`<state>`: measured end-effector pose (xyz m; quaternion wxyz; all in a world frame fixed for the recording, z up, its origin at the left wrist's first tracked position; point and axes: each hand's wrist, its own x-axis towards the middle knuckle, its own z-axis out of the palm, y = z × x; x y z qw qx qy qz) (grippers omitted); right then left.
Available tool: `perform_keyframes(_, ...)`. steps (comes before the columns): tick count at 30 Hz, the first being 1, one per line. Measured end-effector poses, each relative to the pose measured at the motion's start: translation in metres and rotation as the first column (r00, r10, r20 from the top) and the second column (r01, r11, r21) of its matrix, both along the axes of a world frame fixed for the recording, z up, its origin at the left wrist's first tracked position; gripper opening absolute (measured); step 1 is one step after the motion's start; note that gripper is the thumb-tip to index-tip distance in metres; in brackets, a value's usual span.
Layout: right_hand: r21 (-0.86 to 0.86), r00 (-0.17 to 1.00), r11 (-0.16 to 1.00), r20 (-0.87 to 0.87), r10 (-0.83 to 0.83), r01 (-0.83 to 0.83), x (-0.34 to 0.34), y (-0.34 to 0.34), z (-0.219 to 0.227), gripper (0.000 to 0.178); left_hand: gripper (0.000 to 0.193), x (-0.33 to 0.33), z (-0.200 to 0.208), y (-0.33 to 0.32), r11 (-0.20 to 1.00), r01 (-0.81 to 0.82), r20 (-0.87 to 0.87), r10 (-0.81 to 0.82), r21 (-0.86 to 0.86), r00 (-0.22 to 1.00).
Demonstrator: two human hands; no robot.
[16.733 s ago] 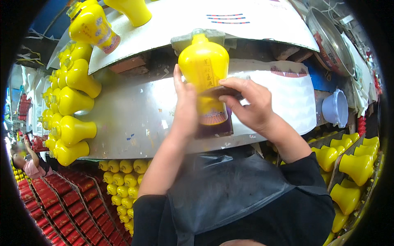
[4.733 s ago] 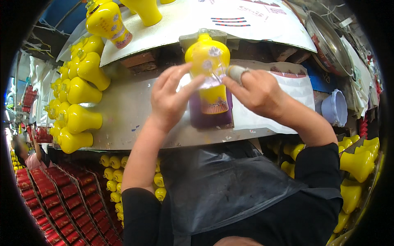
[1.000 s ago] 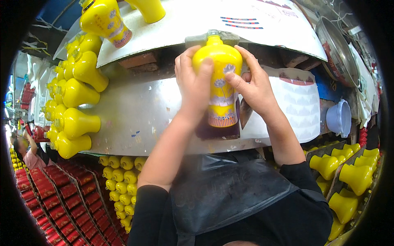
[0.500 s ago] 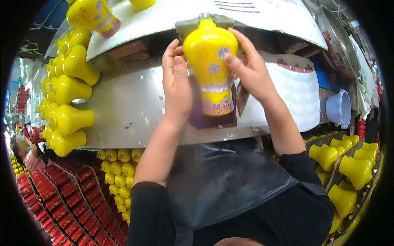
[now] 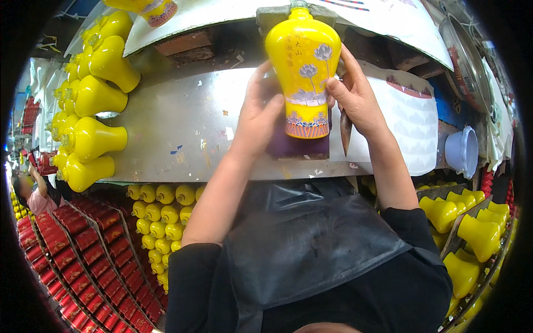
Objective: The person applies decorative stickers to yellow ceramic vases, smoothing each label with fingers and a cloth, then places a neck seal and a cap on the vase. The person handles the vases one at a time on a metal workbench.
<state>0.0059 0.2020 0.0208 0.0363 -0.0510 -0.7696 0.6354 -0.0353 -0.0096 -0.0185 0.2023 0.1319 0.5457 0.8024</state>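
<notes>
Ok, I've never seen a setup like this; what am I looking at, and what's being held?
There is no machine: these are a person's bare hands. The view comes from the left of two fisheye cameras on that person's head, looking down, so straight edges bend. The right hand holds a decorated yellow bottle; a dark pointed tool shows below that hand. The left hand is at the bottle's other side; whether it touches is unclear. A purple pad lies beneath on a metal table, with more yellow bottles at left and a printed white sheet at right.
</notes>
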Motion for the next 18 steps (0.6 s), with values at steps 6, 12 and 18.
perform_keyframes(6,0.129,0.994,0.988,-0.062,0.091,-0.083,0.003,0.006,-0.008,0.087,0.069,0.003,-0.001,-0.001,0.999,-0.008,-0.09,0.004,-0.044,0.996)
perform_keyframes(12,0.03,0.998,0.999,0.053,0.028,-0.03,0.008,-0.001,0.007,0.091,0.07,0.003,0.014,0.003,0.994,-0.076,-0.157,0.064,-0.074,0.986)
perform_keyframes(18,0.155,0.994,0.987,0.112,0.018,-0.035,0.014,-0.005,0.019,0.096,0.072,0.013,0.025,0.012,0.98,-0.128,-0.204,0.095,-0.155,0.974)
